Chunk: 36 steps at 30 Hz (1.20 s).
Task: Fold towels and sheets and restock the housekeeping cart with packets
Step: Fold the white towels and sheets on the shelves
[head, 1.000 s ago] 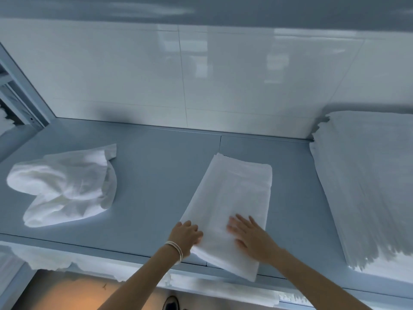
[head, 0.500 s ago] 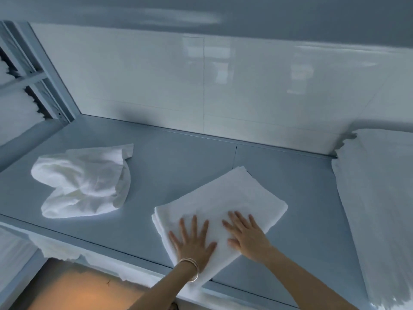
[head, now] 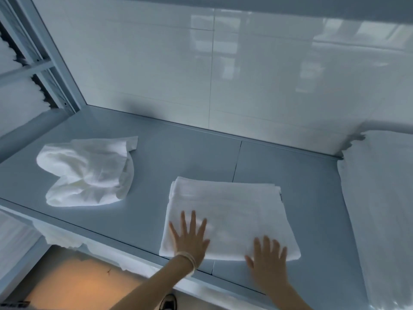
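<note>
A folded white towel (head: 232, 209) lies flat on the grey shelf (head: 190, 153), squared to its front edge. My left hand (head: 190, 238) presses flat on the towel's near left corner, fingers spread, a thin band on the wrist. My right hand (head: 268, 262) rests flat at the towel's near right edge, fingers apart, partly on the towel and partly on the shelf. Neither hand grips anything. A crumpled white cloth (head: 87, 173) sits unfolded to the left on the same shelf.
A tall stack of folded white linen (head: 380, 209) fills the shelf's right end. A glossy white tiled wall (head: 201, 74) backs the shelf. A metal rack frame (head: 44, 63) with more linen stands at left. Orange floor (head: 73, 285) shows below the shelf edge.
The towel has been turned from lengthwise and slanted to lie square with the front edge. Both hands have spread flat on its near edge, the right one moving rightward and nearer.
</note>
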### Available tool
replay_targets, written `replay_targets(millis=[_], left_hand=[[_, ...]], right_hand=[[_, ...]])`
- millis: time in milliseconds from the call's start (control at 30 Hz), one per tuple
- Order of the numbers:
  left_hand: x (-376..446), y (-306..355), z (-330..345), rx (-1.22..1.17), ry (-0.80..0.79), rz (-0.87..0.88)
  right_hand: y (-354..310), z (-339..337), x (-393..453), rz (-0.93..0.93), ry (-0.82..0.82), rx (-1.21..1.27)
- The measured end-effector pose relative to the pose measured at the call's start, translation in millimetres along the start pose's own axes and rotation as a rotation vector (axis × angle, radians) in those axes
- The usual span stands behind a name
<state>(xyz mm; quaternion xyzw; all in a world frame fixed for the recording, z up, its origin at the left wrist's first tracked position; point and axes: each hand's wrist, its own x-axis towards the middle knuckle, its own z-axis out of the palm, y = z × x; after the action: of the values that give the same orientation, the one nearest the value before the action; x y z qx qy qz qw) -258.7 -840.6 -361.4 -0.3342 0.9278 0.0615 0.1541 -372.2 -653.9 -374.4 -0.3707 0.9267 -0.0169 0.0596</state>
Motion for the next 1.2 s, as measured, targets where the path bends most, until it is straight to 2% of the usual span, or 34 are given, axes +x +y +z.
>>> replay_targets(millis=[33, 67, 133, 200, 267, 300, 367, 400, 467, 567, 600, 667, 733, 767, 833, 867, 933, 1033, 1067, 1100, 1167, 1200], left_hand=[[-12, 3, 10, -0.06, 0.025, 0.01], [-22, 3, 21, -0.111, 0.089, 0.015], [-32, -4, 39, -0.181, 0.109, 0.036], [-26, -7, 61, -0.071, 0.168, 0.014], [-30, 0, 32, -0.07, 0.174, 0.056], [-25, 6, 28, -0.042, 0.227, 0.07], [-23, 19, 23, -0.082, 0.235, 0.137], [-18, 28, 25, -0.121, 0.172, 0.15], [-10, 49, 28, -0.037, -0.015, 0.209], [-7, 73, 10, 0.022, 0.076, 0.314], [-10, 78, 5, -0.002, -0.077, 0.353], [-20, 81, -4, -0.08, -0.171, 0.423], [-28, 79, 4, -0.064, -0.147, 0.491], [-30, 76, 2, -0.04, -0.178, 0.496], [-17, 74, -1, -0.015, -0.076, 0.492], [-3, 78, -6, -0.015, -0.115, 0.528], [30, 86, -24, -0.022, -0.176, 0.484], [81, 105, -71, -0.122, -0.036, 0.271], [88, 108, -87, -0.163, 0.011, 0.244], [88, 106, -99, -0.171, 0.033, 0.256], [84, 90, -109, -0.111, 0.03, 0.289], [81, 76, -105, -0.078, 0.02, 0.285]], right_hand=[[-9, 1, -5, -0.069, 0.035, 0.01], [-16, 0, -9, -0.14, 0.032, 0.026], [-25, 2, -11, -0.229, -0.01, 0.019], [-29, 2, -9, -0.21, -0.069, 0.013], [-26, 3, -11, -0.147, -0.121, 0.096], [-21, 1, -13, -0.123, -0.142, 0.137], [-3, -3, -11, -0.055, -0.078, 0.258], [3, -4, -9, -0.003, -0.063, 0.311], [15, -3, -8, 0.099, -0.074, 0.368], [32, -10, -17, 0.136, -0.181, 0.443], [39, -10, -20, 0.124, -0.236, 0.448], [48, -11, -27, 0.107, -0.229, 0.389], [53, -9, -29, 0.123, -0.085, 0.264], [52, -3, -29, 0.117, -0.066, 0.277], [48, 11, -21, 0.102, -0.014, 0.308], [45, 0, -13, 0.096, -0.021, 0.254], [64, -13, 28, 0.03, 0.019, 0.149], [103, -27, 109, 0.286, 0.062, -0.004], [99, -51, 124, 0.341, 0.034, -0.089], [87, -77, 128, 0.394, -0.03, -0.062], [59, -99, 125, 0.192, -0.131, 0.141], [50, -99, 121, 0.153, -0.181, 0.214]])
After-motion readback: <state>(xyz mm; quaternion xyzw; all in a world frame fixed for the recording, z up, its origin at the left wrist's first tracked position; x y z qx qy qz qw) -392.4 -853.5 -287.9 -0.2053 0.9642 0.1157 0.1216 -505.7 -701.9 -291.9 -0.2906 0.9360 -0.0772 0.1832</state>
